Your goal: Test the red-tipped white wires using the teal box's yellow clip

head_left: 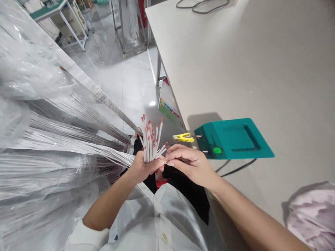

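My left hand point(149, 165) is wrapped round a bundle of white wires point(150, 146), whose reddish ends fan upward above my fist. From there the wires trail left toward the plastic-covered bundles. Close against my left thumb, my right hand point(190, 160) has its thumb and fingertips pinched together. Whatever sits in that pinch is too small to make out. Just beyond my right hand, a yellow clip point(183, 137) sticks out from a teal device point(235, 139) with a green round button point(217, 150). The device lies on the table's near left part.
Long white wire bundles point(65, 143) in clear plastic fill the left side, beside a slanting rail point(99, 92). The pale table point(235, 69) spans the right. Pink cloth point(314, 216) lies at its lower right, a dark cable point(204, 7) at the back. A box point(170, 108) stands below its edge.
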The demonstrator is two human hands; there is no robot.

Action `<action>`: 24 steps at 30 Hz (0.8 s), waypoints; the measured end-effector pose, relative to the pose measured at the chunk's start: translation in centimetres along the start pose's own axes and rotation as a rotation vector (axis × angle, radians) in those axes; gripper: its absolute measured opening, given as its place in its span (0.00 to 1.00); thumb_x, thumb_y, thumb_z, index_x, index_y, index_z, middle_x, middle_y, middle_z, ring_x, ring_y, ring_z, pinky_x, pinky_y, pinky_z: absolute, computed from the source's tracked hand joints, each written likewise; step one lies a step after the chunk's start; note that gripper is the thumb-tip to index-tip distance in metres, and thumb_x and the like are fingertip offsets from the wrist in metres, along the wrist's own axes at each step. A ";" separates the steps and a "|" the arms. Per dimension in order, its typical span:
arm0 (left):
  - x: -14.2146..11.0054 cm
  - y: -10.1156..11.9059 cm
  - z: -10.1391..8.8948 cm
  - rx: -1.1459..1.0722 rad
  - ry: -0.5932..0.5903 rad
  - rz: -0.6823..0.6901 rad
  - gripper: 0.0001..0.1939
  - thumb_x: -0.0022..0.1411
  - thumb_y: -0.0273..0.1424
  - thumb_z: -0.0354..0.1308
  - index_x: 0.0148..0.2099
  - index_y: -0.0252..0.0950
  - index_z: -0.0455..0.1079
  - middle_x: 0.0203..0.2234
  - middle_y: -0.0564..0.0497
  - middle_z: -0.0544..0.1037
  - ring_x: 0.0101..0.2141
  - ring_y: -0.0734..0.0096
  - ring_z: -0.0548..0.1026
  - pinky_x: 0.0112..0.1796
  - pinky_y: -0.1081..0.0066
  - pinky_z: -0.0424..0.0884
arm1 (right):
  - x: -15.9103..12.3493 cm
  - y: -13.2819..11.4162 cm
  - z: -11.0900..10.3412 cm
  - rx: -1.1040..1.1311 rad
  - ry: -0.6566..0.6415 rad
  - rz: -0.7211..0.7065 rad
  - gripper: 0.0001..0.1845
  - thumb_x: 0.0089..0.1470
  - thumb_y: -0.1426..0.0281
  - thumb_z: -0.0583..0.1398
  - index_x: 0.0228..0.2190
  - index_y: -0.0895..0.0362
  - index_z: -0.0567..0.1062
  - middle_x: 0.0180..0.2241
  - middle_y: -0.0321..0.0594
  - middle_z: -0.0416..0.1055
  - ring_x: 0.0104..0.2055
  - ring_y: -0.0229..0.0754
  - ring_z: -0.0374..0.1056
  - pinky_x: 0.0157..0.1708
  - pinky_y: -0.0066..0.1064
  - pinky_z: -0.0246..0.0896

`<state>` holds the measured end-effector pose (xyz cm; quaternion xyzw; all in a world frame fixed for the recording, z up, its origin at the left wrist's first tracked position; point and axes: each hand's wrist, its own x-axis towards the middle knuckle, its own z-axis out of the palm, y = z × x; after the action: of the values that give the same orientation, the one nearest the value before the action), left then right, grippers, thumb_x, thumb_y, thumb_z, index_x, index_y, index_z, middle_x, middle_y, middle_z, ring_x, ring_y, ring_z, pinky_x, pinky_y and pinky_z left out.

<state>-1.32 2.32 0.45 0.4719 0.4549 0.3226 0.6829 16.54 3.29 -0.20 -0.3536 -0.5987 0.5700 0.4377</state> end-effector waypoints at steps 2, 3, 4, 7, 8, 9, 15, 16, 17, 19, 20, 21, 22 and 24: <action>0.0 -0.4 -0.1 -0.105 0.003 -0.027 0.16 0.51 0.41 0.59 0.24 0.33 0.69 0.15 0.54 0.66 0.15 0.82 0.55 0.17 0.75 0.47 | -0.1 0.4 0.9 0.151 0.075 0.056 0.02 0.46 0.69 0.64 0.26 0.54 0.78 0.29 0.38 0.69 0.28 0.35 0.67 0.27 0.28 0.66; 0.0 -0.6 0.0 -0.153 0.009 -0.039 0.15 0.51 0.41 0.60 0.24 0.33 0.69 0.15 0.54 0.66 0.15 0.83 0.55 0.17 0.75 0.47 | -0.1 0.7 1.4 0.226 0.108 0.090 0.03 0.45 0.68 0.64 0.26 0.54 0.78 0.29 0.37 0.68 0.26 0.34 0.67 0.25 0.27 0.65; 0.0 -0.7 0.1 -0.193 0.020 -0.048 0.15 0.51 0.41 0.60 0.24 0.33 0.69 0.16 0.54 0.66 0.15 0.83 0.55 0.17 0.75 0.47 | -0.2 1.0 1.8 0.296 0.128 0.126 0.04 0.45 0.67 0.65 0.26 0.53 0.78 0.29 0.36 0.68 0.25 0.32 0.66 0.22 0.26 0.64; -0.1 -1.0 0.7 -0.275 0.064 -0.053 0.15 0.49 0.41 0.61 0.24 0.33 0.69 0.16 0.55 0.65 0.16 0.82 0.55 0.19 0.75 0.48 | -0.5 1.8 2.8 0.442 0.163 0.212 0.06 0.45 0.64 0.64 0.27 0.52 0.78 0.28 0.35 0.67 0.21 0.30 0.64 0.18 0.24 0.60; -0.1 -1.1 0.9 -0.299 0.076 -0.054 0.15 0.50 0.41 0.61 0.24 0.33 0.69 0.16 0.55 0.65 0.16 0.82 0.55 0.19 0.75 0.49 | -0.6 2.0 3.0 0.458 0.178 0.223 0.06 0.46 0.64 0.64 0.27 0.52 0.78 0.27 0.34 0.67 0.21 0.30 0.64 0.18 0.24 0.59; -0.1 -1.2 1.1 -0.323 0.081 -0.056 0.14 0.50 0.40 0.61 0.25 0.33 0.69 0.16 0.55 0.64 0.17 0.82 0.55 0.20 0.75 0.49 | -0.7 2.1 3.1 0.458 0.197 0.223 0.06 0.47 0.64 0.64 0.27 0.52 0.78 0.27 0.34 0.67 0.22 0.30 0.64 0.19 0.24 0.60; 0.0 -1.7 2.0 -0.301 0.182 -0.081 0.14 0.51 0.39 0.59 0.24 0.32 0.69 0.17 0.54 0.65 0.17 0.83 0.55 0.19 0.75 0.50 | -0.7 1.7 3.0 0.158 0.325 0.080 0.04 0.50 0.68 0.61 0.27 0.54 0.76 0.28 0.35 0.67 0.25 0.34 0.66 0.26 0.30 0.66; -0.1 -1.8 2.0 -0.275 0.204 -0.084 0.14 0.52 0.40 0.59 0.25 0.32 0.69 0.17 0.55 0.64 0.17 0.82 0.55 0.19 0.75 0.51 | -0.7 1.6 2.9 0.060 0.342 0.043 0.04 0.51 0.69 0.60 0.27 0.54 0.75 0.27 0.36 0.67 0.26 0.35 0.67 0.28 0.30 0.66; -0.1 -1.8 2.1 -0.254 0.220 -0.082 0.14 0.52 0.39 0.59 0.25 0.32 0.69 0.16 0.55 0.63 0.17 0.82 0.55 0.19 0.75 0.51 | -0.7 1.6 2.8 -0.044 0.356 0.001 0.04 0.52 0.70 0.59 0.27 0.54 0.75 0.27 0.36 0.68 0.28 0.35 0.67 0.28 0.30 0.66; -0.2 -1.8 2.2 -0.229 0.240 -0.067 0.14 0.54 0.39 0.58 0.26 0.33 0.70 0.15 0.56 0.62 0.16 0.82 0.55 0.18 0.75 0.51 | -0.8 1.6 2.5 -0.261 0.363 -0.101 0.05 0.53 0.72 0.58 0.29 0.54 0.75 0.27 0.38 0.68 0.29 0.36 0.67 0.29 0.30 0.65; -0.3 -1.8 2.3 -0.218 0.250 -0.056 0.13 0.54 0.39 0.57 0.26 0.33 0.70 0.14 0.56 0.62 0.16 0.82 0.55 0.18 0.76 0.51 | -0.8 1.7 2.4 -0.366 0.355 -0.155 0.05 0.53 0.72 0.57 0.29 0.54 0.74 0.27 0.38 0.69 0.29 0.37 0.67 0.28 0.30 0.65; -0.3 -1.7 2.4 -0.205 0.262 -0.045 0.14 0.54 0.39 0.57 0.26 0.33 0.70 0.14 0.56 0.62 0.16 0.82 0.55 0.18 0.76 0.51 | -0.9 1.9 2.2 -0.465 0.344 -0.204 0.05 0.52 0.73 0.57 0.30 0.54 0.74 0.28 0.39 0.69 0.29 0.37 0.67 0.28 0.30 0.65; -0.3 -1.7 2.5 -0.190 0.277 -0.036 0.14 0.55 0.39 0.57 0.25 0.33 0.69 0.14 0.56 0.62 0.16 0.82 0.55 0.18 0.76 0.51 | -0.9 2.1 2.0 -0.557 0.331 -0.249 0.06 0.52 0.73 0.57 0.31 0.54 0.74 0.28 0.40 0.69 0.29 0.38 0.67 0.28 0.30 0.65; -0.4 -1.8 2.7 -0.145 0.313 -0.009 0.14 0.55 0.39 0.56 0.25 0.33 0.69 0.14 0.56 0.62 0.16 0.82 0.56 0.18 0.75 0.53 | -1.0 2.4 1.5 -0.741 0.305 -0.336 0.07 0.52 0.72 0.56 0.31 0.54 0.74 0.29 0.42 0.70 0.30 0.39 0.67 0.29 0.31 0.66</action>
<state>1.10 0.43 -0.70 0.3634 0.5335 0.4208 0.6374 15.31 2.06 -2.63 -0.4649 -0.7404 0.1787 0.4514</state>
